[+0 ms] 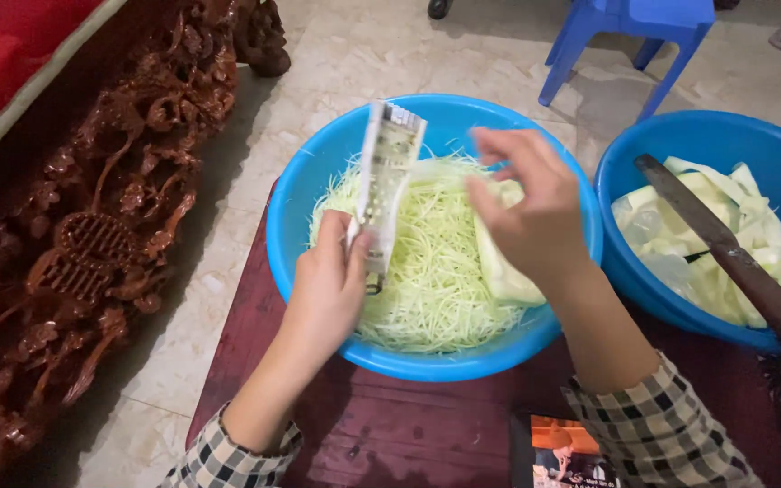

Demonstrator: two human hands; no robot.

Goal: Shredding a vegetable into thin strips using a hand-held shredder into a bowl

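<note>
While a carved wooden bench (pixel 92 235) fills the nine o'clock side, a metal grater (pixel 385 185) is gripped by the left hand (pixel 329 289) and tilted over a blue basin (pixel 300 226) of pale green shreds (pixel 427 271). At three o'clock of the grater, a pale fruit piece (pixel 503 267) is clasped by the right hand (pixel 531 212). Farther toward three o'clock, a second basin (pixel 734 136) of cut slices (pixel 752 235) is crossed by a knife (pixel 725 248). A blue stool (pixel 635 27) is seen at one o'clock.

- Round glossy blue plastic basin (pixel 300 208), centre, smooth.
- Flat dull grey metal grater (pixel 384 185).
- Dark carved wooden furniture (pixel 110 226), left, polished, rough relief.
- Checked cloth sleeves (pixel 671 425), near.
</note>
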